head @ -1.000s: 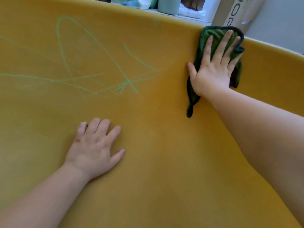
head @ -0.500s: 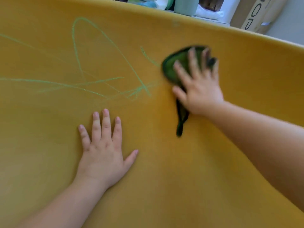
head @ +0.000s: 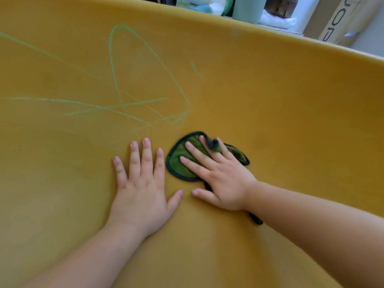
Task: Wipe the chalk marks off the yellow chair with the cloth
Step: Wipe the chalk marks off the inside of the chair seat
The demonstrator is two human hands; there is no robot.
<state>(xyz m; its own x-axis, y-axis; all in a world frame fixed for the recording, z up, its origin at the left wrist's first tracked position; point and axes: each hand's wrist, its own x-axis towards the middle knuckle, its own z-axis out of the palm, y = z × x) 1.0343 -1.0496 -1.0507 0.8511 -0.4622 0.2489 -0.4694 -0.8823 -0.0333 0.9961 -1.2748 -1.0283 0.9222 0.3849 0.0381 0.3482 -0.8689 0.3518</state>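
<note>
Evidently, from the head view, my right hand (head: 224,179) presses flat-fingered on the soft, limp cloth (head: 178,163) on the yellow chair (head: 280,104) near the chalk marks (head: 145,103), left hand (head: 143,183) splayed alongside; I'd pin it palm-wide against bunching.

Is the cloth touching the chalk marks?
No, the cloth under the right hand lies on bare chair, below the chalk marks.

Your right hand (head: 222,179) presses the green cloth (head: 178,163) flat against the yellow chair (head: 291,121), fingers spread. Your left hand (head: 143,188) rests flat just beside it. Green chalk marks (head: 133,104) sprawl above, up and to the left.
</note>
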